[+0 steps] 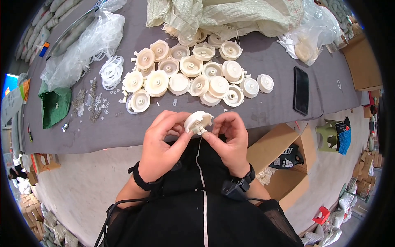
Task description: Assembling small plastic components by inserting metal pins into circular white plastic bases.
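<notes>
A round cream-white plastic cap (199, 118) is tilted on edge in front of me, near the table's front edge. My left hand (161, 142) is closed on its rim with thumb and fingers. Out of the cap's hollow side points a stem with what looks like a coil spring around it. My right hand (231, 144) is closed at the stem's end, its thumb pressed to a small white plastic piece (202, 131). Beyond my hands lies a spread of similar plastic caps (179, 84), some hollow side up, others turned over.
On the grey-covered table, white rings (111, 72), small springs (94, 89) and tiny washers (98, 103) lie left, near a green bag (55, 105). A black phone (301, 90) lies right. Woven sacking (247, 18) covers the back. An open cardboard box (296, 191) stands below.
</notes>
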`<state>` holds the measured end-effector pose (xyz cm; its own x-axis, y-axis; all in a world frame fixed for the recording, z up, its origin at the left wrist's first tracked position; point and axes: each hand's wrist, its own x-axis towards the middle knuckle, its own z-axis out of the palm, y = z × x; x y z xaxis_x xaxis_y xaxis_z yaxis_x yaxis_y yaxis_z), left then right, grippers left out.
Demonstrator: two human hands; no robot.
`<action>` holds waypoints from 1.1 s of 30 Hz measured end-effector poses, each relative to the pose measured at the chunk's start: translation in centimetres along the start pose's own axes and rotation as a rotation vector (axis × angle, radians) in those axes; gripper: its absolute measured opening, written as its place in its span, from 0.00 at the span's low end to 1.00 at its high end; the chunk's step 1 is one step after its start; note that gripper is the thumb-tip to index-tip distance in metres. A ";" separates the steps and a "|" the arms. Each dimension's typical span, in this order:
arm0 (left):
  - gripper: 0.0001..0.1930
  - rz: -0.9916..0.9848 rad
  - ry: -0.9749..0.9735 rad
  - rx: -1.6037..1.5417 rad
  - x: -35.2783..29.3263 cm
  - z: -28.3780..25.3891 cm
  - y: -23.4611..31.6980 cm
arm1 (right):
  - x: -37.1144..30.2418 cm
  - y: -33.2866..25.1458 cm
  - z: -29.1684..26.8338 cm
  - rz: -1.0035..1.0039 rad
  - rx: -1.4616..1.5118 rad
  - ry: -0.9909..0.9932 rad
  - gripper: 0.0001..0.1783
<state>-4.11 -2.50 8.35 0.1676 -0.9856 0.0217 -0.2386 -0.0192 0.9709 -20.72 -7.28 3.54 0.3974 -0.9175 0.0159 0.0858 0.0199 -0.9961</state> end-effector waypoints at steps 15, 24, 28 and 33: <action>0.12 -0.123 -0.051 -0.280 -0.5 0.3 0.1 | 0.2 -0.1 0.6 0.058 0.402 -0.118 0.21; 0.14 -0.167 -0.089 -0.307 -0.8 0.5 -0.4 | 0.2 0.1 0.8 0.053 0.367 -0.095 0.20; 0.13 -0.139 -0.039 -0.230 -0.9 0.3 -0.4 | 0.3 0.3 1.0 0.121 0.455 -0.123 0.19; 0.13 -0.064 -0.055 -0.072 -1.1 -0.2 -0.4 | 0.4 0.4 1.3 0.193 0.458 -0.167 0.17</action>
<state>-3.98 -1.38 7.99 0.1270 -0.9906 -0.0517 -0.1591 -0.0718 0.9847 -19.33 -7.11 3.21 0.5828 -0.8047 -0.1133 0.3724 0.3884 -0.8429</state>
